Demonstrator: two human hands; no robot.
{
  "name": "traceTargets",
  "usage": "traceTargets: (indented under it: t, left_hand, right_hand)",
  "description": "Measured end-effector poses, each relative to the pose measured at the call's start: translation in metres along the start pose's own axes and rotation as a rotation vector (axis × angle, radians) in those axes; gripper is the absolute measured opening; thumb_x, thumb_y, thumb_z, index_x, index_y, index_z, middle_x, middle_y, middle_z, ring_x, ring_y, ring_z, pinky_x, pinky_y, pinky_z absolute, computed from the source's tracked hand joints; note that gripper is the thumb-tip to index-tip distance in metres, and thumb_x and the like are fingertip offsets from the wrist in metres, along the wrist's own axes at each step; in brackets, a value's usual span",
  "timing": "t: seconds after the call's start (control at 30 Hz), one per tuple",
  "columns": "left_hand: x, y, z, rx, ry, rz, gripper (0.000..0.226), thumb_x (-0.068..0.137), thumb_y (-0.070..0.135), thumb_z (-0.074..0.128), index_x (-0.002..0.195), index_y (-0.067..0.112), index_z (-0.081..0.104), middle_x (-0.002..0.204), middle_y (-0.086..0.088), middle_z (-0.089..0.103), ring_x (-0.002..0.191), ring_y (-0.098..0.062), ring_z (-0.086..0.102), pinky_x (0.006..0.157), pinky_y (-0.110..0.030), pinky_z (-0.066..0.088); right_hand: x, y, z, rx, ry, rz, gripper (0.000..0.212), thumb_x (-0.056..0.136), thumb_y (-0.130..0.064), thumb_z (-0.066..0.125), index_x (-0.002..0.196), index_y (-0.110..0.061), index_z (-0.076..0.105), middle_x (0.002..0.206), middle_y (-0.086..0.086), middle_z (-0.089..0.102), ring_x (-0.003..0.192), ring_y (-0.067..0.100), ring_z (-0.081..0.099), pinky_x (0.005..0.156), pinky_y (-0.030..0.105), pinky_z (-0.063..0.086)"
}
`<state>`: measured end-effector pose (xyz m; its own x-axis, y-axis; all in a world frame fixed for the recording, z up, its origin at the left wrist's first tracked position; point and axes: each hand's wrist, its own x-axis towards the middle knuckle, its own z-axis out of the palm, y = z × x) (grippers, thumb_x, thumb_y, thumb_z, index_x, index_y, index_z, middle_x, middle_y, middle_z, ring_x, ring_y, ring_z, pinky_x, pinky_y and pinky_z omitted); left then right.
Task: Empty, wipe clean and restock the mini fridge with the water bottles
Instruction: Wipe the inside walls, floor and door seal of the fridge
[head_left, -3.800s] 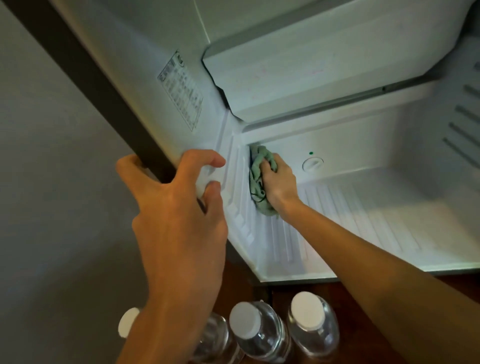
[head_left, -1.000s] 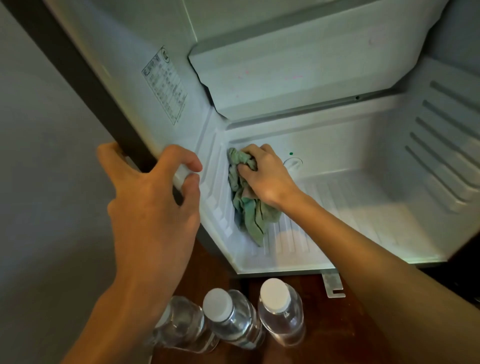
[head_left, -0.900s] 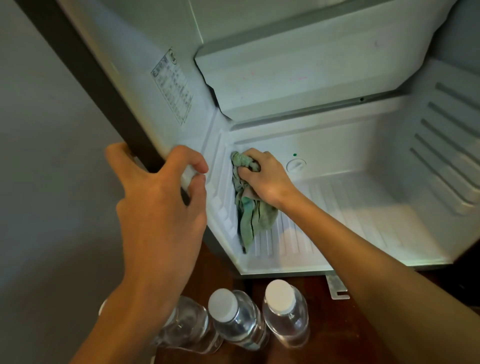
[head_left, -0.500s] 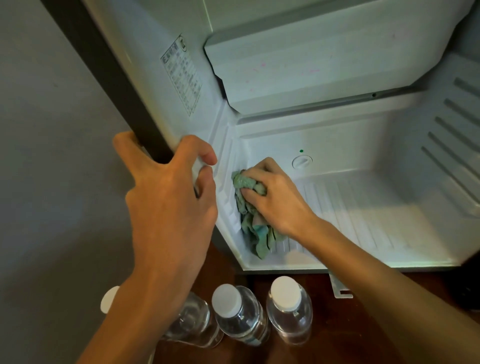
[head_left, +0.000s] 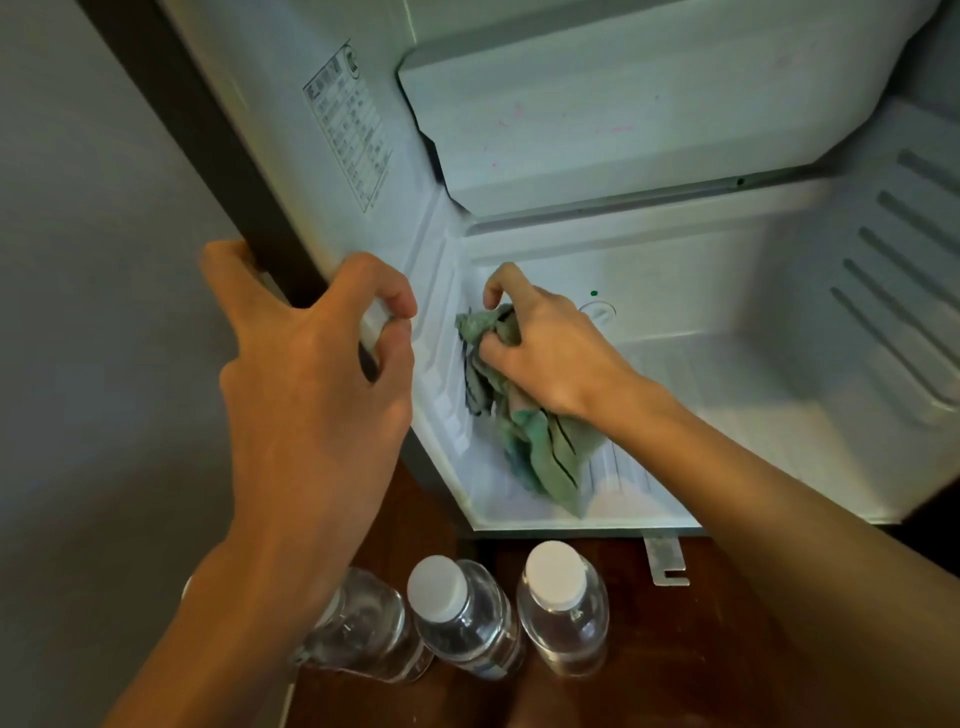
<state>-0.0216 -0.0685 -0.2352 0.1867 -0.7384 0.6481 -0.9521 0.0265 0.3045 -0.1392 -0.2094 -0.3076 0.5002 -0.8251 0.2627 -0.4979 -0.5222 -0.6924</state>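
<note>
In the middle of the frame, the right hand (head_left: 550, 358) curls its fingers round a green cloth (head_left: 540, 447) inside the mini fridge (head_left: 701, 291), whose edge the left hand (head_left: 311, 374) grips with curled fingers, and three water bottles (head_left: 467, 618) stand outside at the bottom, so it is best to rub hard along every groove.

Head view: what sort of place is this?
Probably a hotel room or similar lodging, not certain: a mini fridge with a cloth inside, three water bottles standing on a dark wood surface, plain grey wall.
</note>
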Motion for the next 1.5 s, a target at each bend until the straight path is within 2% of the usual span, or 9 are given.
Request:
traceTargets:
  t: [0.17, 0.33, 0.5, 0.67, 0.8, 0.97, 1.13, 1.37, 1.5]
  left_hand:
    - [0.000, -0.001, -0.001, -0.020, 0.000, -0.010, 0.010, 0.092, 0.022, 0.063, 0.095, 0.030, 0.057, 0.125, -0.008, 0.032, 0.087, 0.014, 0.045, 0.064, -0.001, 0.042]
    - [0.001, 0.000, -0.001, 0.003, -0.008, -0.031, 0.009, 0.093, 0.023, 0.062, 0.097, 0.029, 0.058, 0.130, -0.012, 0.034, 0.071, 0.008, 0.047, 0.062, -0.001, 0.042]
    - [0.001, 0.001, -0.001, 0.034, -0.013, -0.050, 0.010, 0.093, 0.023, 0.064, 0.098, 0.029, 0.058, 0.129, -0.013, 0.035, 0.062, 0.003, 0.041, 0.051, -0.005, 0.038]
    - [0.001, 0.004, -0.001, 0.029, -0.011, -0.064, 0.012, 0.093, 0.026, 0.065, 0.098, 0.031, 0.056, 0.133, -0.011, 0.032, 0.072, 0.013, 0.042, 0.055, -0.004, 0.036]
    - [0.000, 0.004, 0.002, 0.025, 0.014, -0.075, 0.013, 0.091, 0.026, 0.067, 0.095, 0.032, 0.055, 0.132, -0.011, 0.033, 0.066, -0.007, 0.038, 0.061, -0.008, 0.035]
    - [-0.001, 0.001, 0.003, -0.022, 0.031, -0.065, 0.013, 0.092, 0.023, 0.066, 0.094, 0.031, 0.056, 0.130, -0.012, 0.034, 0.082, 0.025, 0.039, 0.061, -0.007, 0.034]
    - [-0.001, 0.004, 0.000, -0.006, 0.011, -0.086, 0.012, 0.092, 0.025, 0.065, 0.093, 0.033, 0.056, 0.130, -0.011, 0.034, 0.060, -0.002, 0.043, 0.051, -0.004, 0.035]
    - [0.000, 0.000, 0.000, 0.024, -0.007, -0.077, 0.013, 0.093, 0.022, 0.064, 0.095, 0.032, 0.057, 0.129, -0.013, 0.035, 0.062, -0.001, 0.040, 0.060, 0.004, 0.036]
    - [0.000, -0.001, 0.000, 0.030, -0.004, -0.078, 0.013, 0.092, 0.021, 0.065, 0.096, 0.031, 0.057, 0.129, -0.013, 0.035, 0.063, -0.001, 0.036, 0.057, -0.002, 0.040]
  right_hand:
    - [0.031, 0.017, 0.013, 0.228, 0.185, 0.217, 0.008, 0.087, -0.025, 0.062, 0.090, -0.029, 0.069, 0.077, 0.000, 0.068, 0.074, 0.021, 0.065, 0.065, 0.029, 0.049]
    - [0.038, 0.016, 0.022, 0.095, 0.161, 0.221, 0.012, 0.090, -0.018, 0.059, 0.088, -0.013, 0.070, 0.079, 0.006, 0.068, 0.073, 0.025, 0.064, 0.066, 0.034, 0.053]
    - [-0.001, 0.012, 0.022, -0.058, -0.007, -0.012, 0.015, 0.094, -0.023, 0.056, 0.093, -0.014, 0.068, 0.094, 0.004, 0.062, 0.085, 0.028, 0.059, 0.077, 0.040, 0.050]
    - [-0.043, -0.009, 0.009, -0.132, -0.122, -0.275, 0.020, 0.098, -0.021, 0.052, 0.108, -0.018, 0.069, 0.101, -0.004, 0.055, 0.088, 0.019, 0.053, 0.078, 0.041, 0.048]
    - [-0.078, -0.041, 0.007, -0.228, -0.289, -0.453, 0.022, 0.097, -0.029, 0.056, 0.115, -0.023, 0.067, 0.120, -0.003, 0.055, 0.099, 0.017, 0.050, 0.073, 0.038, 0.049]
    - [-0.027, -0.021, -0.025, -0.118, -0.122, -0.126, 0.012, 0.087, -0.030, 0.062, 0.097, -0.029, 0.068, 0.099, 0.002, 0.069, 0.092, 0.025, 0.063, 0.083, 0.038, 0.053]
    - [0.030, -0.002, -0.022, 0.125, 0.041, 0.147, 0.008, 0.085, -0.028, 0.067, 0.087, -0.021, 0.068, 0.075, 0.000, 0.068, 0.080, 0.023, 0.065, 0.072, 0.031, 0.050]
    - [0.059, -0.008, -0.016, 0.051, 0.002, 0.212, 0.019, 0.088, -0.022, 0.062, 0.071, -0.018, 0.070, 0.072, -0.004, 0.062, 0.079, 0.018, 0.060, 0.064, 0.027, 0.043]
    - [0.051, -0.011, -0.014, 0.068, -0.033, 0.214, 0.021, 0.086, -0.023, 0.063, 0.085, -0.005, 0.073, 0.081, 0.005, 0.070, 0.080, 0.021, 0.064, 0.070, 0.028, 0.050]
